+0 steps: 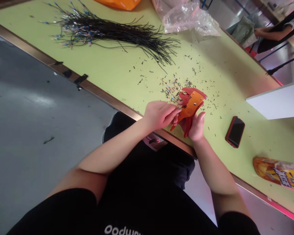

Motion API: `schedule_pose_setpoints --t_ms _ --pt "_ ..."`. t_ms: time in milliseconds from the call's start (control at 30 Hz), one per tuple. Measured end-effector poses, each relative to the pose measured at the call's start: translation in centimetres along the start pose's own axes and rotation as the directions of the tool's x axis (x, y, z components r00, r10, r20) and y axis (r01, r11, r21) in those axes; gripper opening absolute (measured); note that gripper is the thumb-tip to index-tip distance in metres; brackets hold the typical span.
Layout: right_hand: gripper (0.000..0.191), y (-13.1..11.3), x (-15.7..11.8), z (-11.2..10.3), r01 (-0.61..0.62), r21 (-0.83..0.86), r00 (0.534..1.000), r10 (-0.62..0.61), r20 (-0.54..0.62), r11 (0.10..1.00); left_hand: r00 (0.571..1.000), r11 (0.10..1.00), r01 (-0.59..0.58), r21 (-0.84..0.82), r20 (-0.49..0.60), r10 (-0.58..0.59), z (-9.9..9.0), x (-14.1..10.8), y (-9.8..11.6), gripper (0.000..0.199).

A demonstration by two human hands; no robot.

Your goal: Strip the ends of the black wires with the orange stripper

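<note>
Orange-and-red plastic wire stripper (189,107), flat body tilted, red handles clasped low in right hand (196,125), black wire end (183,106) at the orange head, pinched by left hand (159,114), two steel screws showing on orange plate

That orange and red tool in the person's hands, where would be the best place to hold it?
Probably by the wire stripper's red handles, coming from the near table edge, as the right hand does. The handles point back toward the person, so a hand can close around them, while the orange head faces the scattered wire clippings and is best left free.
</note>
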State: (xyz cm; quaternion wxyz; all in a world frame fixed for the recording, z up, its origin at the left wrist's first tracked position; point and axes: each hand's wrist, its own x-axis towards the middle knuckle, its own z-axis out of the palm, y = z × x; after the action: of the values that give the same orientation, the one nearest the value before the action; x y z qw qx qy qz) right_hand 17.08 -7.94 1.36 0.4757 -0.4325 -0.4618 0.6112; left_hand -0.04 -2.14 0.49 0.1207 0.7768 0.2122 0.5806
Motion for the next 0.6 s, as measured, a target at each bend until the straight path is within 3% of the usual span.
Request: schedule_pose_setpoints --t_ms 100,233,333,433,600 --pt "0.1 -0.1 0.1 0.2 -0.018 -0.036 0.999 0.016 -0.028 0.999 1.0 1.0 -0.001 0.022 0.006 0.001 0.0 -0.1 -0.1 0.032" --pt "0.081 0.2 0.3 0.2 0.074 0.007 0.997 -0.074 -0.005 0.997 0.999 0.999 -0.008 0.034 0.054 0.006 0.0 -0.2 -0.2 0.037" --pt "0.076 0.6 0.4 0.1 0.13 0.018 0.991 -0.13 -0.009 0.991 0.999 0.997 -0.051 0.056 -0.004 0.052 0.2 -0.2 -0.3 0.035" --pt "0.072 0.7 0.4 0.4 0.126 0.002 0.991 -0.125 -0.046 0.992 0.996 0.989 -0.079 0.124 -0.037 0.085 0.4 -0.5 -0.4 0.033" --pt "0.064 0.3 0.5 1.0 0.131 -0.018 0.988 -0.132 -0.076 0.991 0.997 0.977 -0.073 0.199 0.011 0.073 0.5 -1.0 -0.7 0.032"
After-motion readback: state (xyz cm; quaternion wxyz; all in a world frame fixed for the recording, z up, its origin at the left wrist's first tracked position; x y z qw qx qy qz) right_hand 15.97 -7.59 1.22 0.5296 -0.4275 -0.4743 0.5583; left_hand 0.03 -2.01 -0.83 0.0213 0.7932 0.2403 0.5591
